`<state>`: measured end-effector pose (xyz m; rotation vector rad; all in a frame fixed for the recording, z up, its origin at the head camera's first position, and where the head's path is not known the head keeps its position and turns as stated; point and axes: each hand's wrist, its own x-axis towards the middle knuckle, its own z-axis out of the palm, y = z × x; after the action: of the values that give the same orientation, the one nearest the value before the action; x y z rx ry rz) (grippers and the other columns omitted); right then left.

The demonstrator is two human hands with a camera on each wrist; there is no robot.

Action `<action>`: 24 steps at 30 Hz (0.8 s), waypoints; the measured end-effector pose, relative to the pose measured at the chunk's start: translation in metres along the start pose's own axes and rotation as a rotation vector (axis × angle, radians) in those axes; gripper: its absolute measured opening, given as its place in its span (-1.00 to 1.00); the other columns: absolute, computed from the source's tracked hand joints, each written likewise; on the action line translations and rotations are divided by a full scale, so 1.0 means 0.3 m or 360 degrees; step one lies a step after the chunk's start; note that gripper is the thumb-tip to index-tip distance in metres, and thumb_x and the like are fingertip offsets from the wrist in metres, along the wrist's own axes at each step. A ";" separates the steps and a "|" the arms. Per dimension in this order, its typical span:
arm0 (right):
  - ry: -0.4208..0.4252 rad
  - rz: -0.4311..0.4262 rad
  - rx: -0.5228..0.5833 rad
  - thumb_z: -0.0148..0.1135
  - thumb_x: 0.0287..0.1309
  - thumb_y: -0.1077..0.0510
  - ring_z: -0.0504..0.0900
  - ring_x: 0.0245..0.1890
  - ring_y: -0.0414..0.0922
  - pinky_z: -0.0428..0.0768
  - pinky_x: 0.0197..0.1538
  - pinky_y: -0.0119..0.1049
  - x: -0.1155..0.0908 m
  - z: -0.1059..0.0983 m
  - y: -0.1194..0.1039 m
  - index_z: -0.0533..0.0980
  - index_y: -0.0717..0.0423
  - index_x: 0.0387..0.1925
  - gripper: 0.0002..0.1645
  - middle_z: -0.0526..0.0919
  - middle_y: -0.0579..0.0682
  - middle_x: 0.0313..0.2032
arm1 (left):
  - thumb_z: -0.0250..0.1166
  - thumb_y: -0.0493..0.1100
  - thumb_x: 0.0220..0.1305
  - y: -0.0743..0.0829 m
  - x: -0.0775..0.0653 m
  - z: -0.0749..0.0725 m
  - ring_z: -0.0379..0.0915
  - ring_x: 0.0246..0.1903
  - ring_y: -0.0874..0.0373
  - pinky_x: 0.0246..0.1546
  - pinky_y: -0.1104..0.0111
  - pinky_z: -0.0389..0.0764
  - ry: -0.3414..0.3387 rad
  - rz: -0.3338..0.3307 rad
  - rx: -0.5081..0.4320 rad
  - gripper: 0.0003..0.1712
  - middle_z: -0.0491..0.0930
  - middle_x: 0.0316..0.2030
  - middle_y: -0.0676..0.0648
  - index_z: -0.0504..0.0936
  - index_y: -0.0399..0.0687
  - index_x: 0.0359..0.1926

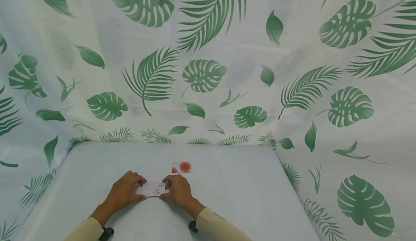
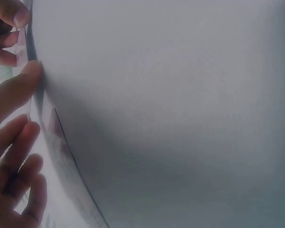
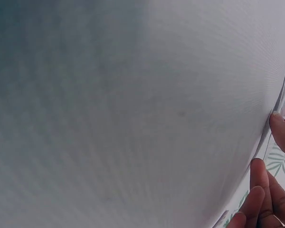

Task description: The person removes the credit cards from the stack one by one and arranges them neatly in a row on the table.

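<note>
Between the two hands, low over the white table in the head view, is a small pale pink card (image 1: 154, 189) with faint printed figures. My left hand (image 1: 126, 188) pinches its left end, thumb at the near edge and fingers at the far edge. At the opposite end, my right hand (image 1: 180, 190) pinches it the same way. A white card with a big red circle (image 1: 185, 167) lies flat just beyond the right hand. In the left wrist view a strip of the pink card (image 2: 22, 50) shows by the right hand's fingers (image 2: 4, 56).
The white table (image 1: 247, 190) spreads around the hands, with its back edge against a white curtain printed with green leaves (image 1: 204, 75). The curtain also hangs along the left and right sides. Black wrist straps (image 1: 193, 227) sit by the cream sleeves (image 1: 221, 226).
</note>
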<state>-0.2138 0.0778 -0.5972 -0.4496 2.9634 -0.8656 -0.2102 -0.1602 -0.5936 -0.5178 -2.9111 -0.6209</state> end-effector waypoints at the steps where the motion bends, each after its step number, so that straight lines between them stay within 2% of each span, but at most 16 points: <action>1: -0.0002 0.0003 0.0000 0.77 -0.09 0.00 0.41 -0.33 -0.37 0.47 -0.15 -0.46 0.000 0.000 -0.001 0.75 -0.06 0.00 -0.45 0.68 -0.29 -0.43 | 0.80 0.06 -0.22 -0.001 0.000 0.001 0.35 -0.27 0.30 -0.24 0.32 0.56 -0.0001 0.0000 -0.0001 -0.43 0.62 -0.31 0.19 0.79 0.09 -0.12; 24: 0.0013 0.0006 -0.0100 0.79 -0.16 -0.07 0.35 -0.39 -0.36 0.36 -0.24 -0.48 0.007 0.007 0.007 0.80 -0.09 -0.04 -0.43 0.62 -0.33 -0.47 | 0.81 0.11 -0.30 -0.003 0.010 0.009 0.36 -0.24 0.25 -0.19 0.26 0.59 -0.0023 0.0014 0.0043 -0.39 0.63 -0.25 0.14 0.85 0.06 -0.14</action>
<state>-0.2162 0.0779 -0.6000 -0.4440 3.0049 -0.7774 -0.2133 -0.1590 -0.5958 -0.5339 -2.9248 -0.5782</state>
